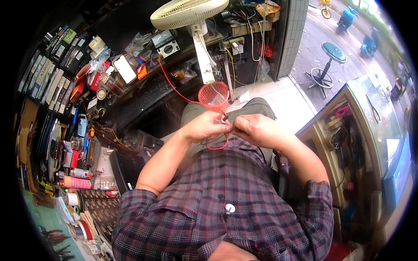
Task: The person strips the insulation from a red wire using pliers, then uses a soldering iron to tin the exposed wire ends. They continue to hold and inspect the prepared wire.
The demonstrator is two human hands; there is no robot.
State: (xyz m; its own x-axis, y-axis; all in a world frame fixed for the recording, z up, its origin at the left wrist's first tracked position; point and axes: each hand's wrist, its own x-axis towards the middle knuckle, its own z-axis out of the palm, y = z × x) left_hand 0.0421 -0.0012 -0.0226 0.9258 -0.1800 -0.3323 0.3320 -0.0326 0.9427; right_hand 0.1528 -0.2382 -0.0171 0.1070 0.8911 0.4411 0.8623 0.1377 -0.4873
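- Head view: on the person's side of the cream plastic fan with a round grille (189, 17), both hands meet above the lap, probably kept low and close so that small parts stay steady and in sight.
- Left hand (208, 127) pinches a small dark-tipped metallic piece (224, 118) between thumb and fingers; its exact kind is too small for me to tell.
- Right hand (257, 129) is curled in, thumb and forefinger pressed together just beside that piece; whether anything thin sits between them I cannot tell.
- Thin red insulated lead (174, 89) hangs slack from a grey boxy meter with a round dial (169, 48), left of the fan, to the left hand; the slack likely leaves the wrists free. A red wire loop (216, 149) droops under the fingers, perhaps the same lead.
- Red plastic lattice basket (203, 96) stands by the foot of the fan, with pale crumpled scraps inside — handy for waste, I'd guess.
- Clear round jar (114, 85), left of the fan, lies tilted among clutter; its contents are unclear to me.
- Pale wooden glass-topped cabinet (320, 124), right of the fan, holds dark packets and long-handled things on its open shelves — seemingly stored within arm's reach.
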